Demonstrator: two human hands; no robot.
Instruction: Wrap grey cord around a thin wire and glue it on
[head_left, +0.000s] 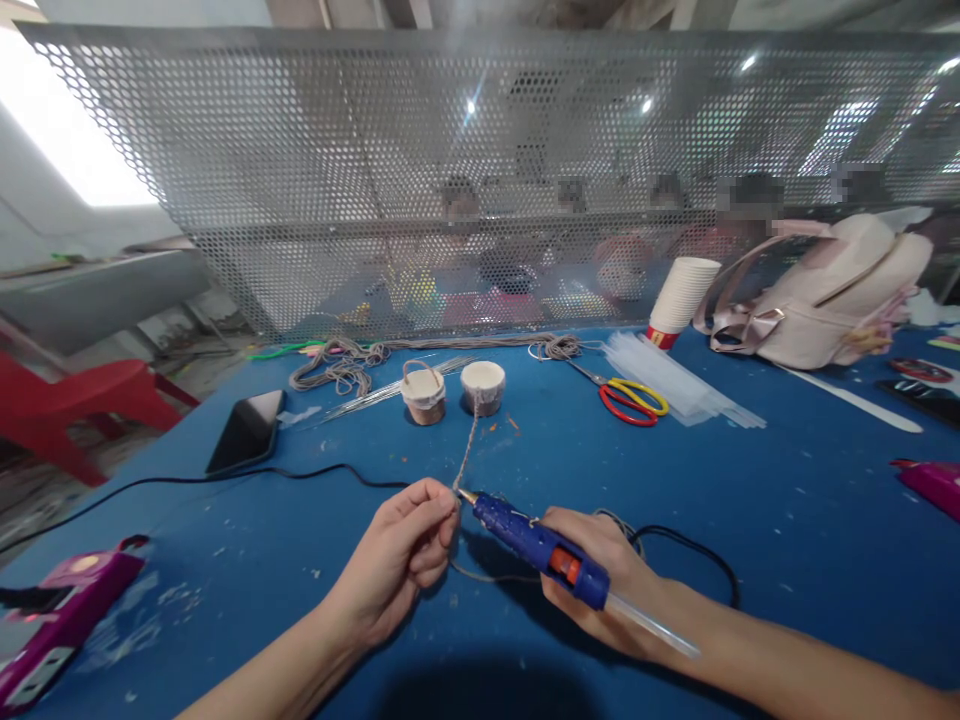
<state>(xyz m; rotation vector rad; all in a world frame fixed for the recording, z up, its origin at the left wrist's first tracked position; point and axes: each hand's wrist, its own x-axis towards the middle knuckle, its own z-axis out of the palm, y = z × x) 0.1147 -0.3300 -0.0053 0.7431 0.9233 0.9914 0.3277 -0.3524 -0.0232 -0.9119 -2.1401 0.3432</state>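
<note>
My left hand (416, 540) pinches a thin grey cord (468, 455) between thumb and fingertips. From there the cord runs up to a small round cup (482, 388) with a pale covering, standing on the table. My right hand (600, 560) is wrapped round a blue glue gun (517, 530), a clear glue stick (652, 625) sticking out of its back. The gun's nozzle touches or nearly touches the cord beside my left fingertips. A second small cup (424, 396), with a brown handle over it, stands just left of the first.
Yellow-and-red scissors (634, 400), clear glue sticks (675, 375), stacked paper cups (681, 295) and a pale backpack (832, 290) lie toward the right. To the left are a phone (247, 430), cord bundles (337, 368) and a purple power strip (64, 620). A perforated metal screen (300, 180) borders the blue table.
</note>
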